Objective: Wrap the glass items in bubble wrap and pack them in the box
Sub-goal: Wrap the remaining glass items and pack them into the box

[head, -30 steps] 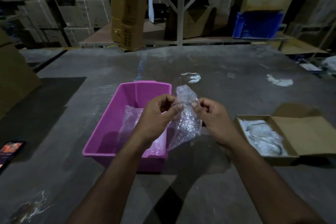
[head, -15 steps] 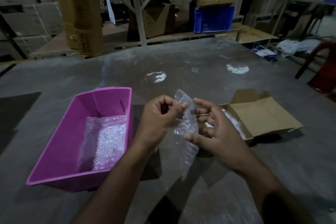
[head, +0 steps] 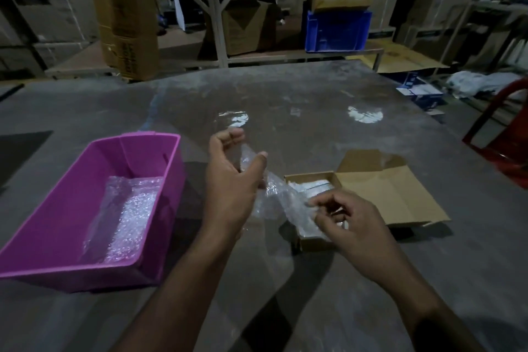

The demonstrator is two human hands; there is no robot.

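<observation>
Grey dusty tabletop [head: 314, 100], bearing magenta plastic bin [head: 57, 208] lined with bubble wrap. Open brown cardboard box [head: 385, 188] to the right, holding pale wrapped contents. Clear bubble-wrap sheet [head: 274, 194] stretched between left hand [head: 231, 183], fingers curled round its upper end, and right hand [head: 340, 217], fingertips pinching its lower edge over the box. Glass item not discernible. Risk, as judged: slick film slipping from so light a pinch.

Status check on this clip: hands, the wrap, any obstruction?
Left hand and right hand both gripping the bubble wrap, stretched between them over the cardboard box. Nothing blocking.
</observation>
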